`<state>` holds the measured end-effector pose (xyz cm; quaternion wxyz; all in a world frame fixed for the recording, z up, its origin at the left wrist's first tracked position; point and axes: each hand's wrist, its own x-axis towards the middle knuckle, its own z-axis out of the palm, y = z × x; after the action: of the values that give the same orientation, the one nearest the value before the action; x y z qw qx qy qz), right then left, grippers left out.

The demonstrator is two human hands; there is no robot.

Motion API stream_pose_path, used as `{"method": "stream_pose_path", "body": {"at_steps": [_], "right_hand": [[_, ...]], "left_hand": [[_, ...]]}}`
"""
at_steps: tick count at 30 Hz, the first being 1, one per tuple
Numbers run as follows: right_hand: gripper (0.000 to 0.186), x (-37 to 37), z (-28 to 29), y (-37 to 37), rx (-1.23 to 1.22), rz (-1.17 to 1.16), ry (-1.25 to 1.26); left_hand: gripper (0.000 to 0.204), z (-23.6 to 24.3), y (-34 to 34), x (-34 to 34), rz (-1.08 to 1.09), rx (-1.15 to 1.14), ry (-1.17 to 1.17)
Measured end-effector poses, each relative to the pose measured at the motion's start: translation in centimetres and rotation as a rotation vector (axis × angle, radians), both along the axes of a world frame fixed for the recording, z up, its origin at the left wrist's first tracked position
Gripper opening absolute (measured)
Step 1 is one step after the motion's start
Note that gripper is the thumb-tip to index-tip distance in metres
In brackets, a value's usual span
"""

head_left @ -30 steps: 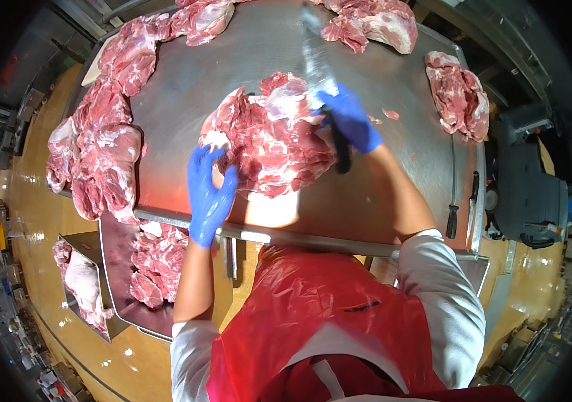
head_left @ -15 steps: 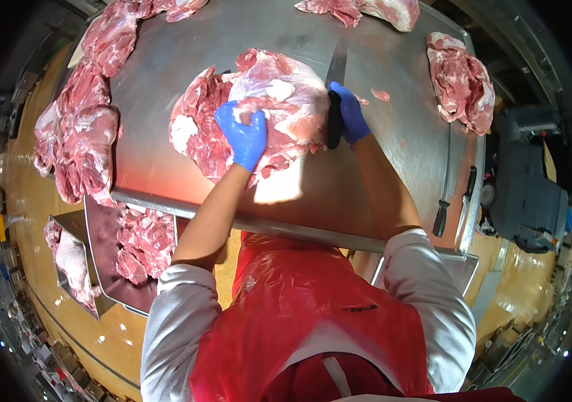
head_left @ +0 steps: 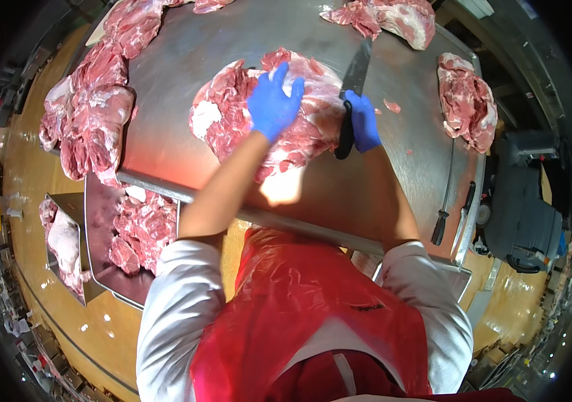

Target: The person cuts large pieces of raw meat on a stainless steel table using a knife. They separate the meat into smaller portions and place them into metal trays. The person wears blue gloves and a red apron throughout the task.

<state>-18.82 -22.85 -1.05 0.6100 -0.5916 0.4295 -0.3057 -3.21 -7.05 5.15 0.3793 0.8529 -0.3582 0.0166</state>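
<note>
A large slab of raw meat point(head_left: 232, 130) with white fat lies on the metal table point(head_left: 179, 87) before me. Over its middle is my left hand point(head_left: 274, 104) in a blue glove, fingers spread; whether it touches the meat I cannot tell. My right hand point(head_left: 364, 124), also gloved in blue, is closed round the black handle of a knife point(head_left: 358, 67). The blade points away from me, along the right side of the meat. A small red scrap of meat point(head_left: 392, 106) lies right of that hand.
More meat pieces point(head_left: 91, 107) line the table's left edge, with others at the far side point(head_left: 403, 20) and right point(head_left: 467, 100). A sharpening steel point(head_left: 441, 214) and a second knife point(head_left: 466, 211) lie near the right edge. At lower left, a metal bin point(head_left: 101, 254) holds meat.
My left hand has moved up across the meat, its fingers spreading. My right hand keeps hold of the knife. The whole view has shifted and turned slightly.
</note>
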Motion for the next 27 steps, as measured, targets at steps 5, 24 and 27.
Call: {"method": "stream_pose_path", "body": {"at_steps": [5, 24, 27], "right_hand": [[0.044, -1.2, 0.5, -1.9, 0.088, -0.02, 0.041], [0.078, -9.7, 8.2, -3.7, 0.195, 1.026, 0.052], [0.077, -9.0, 8.9, -4.7, 0.165, 0.993, 0.096]], "left_hand": [[0.056, -3.9, -1.6, -1.7, -0.079, -0.083, -0.034], [0.062, -3.7, -3.5, -4.6, 0.149, 0.204, -0.227], [0.063, -3.7, -4.5, -4.5, 0.12, 0.204, -0.229]]}}
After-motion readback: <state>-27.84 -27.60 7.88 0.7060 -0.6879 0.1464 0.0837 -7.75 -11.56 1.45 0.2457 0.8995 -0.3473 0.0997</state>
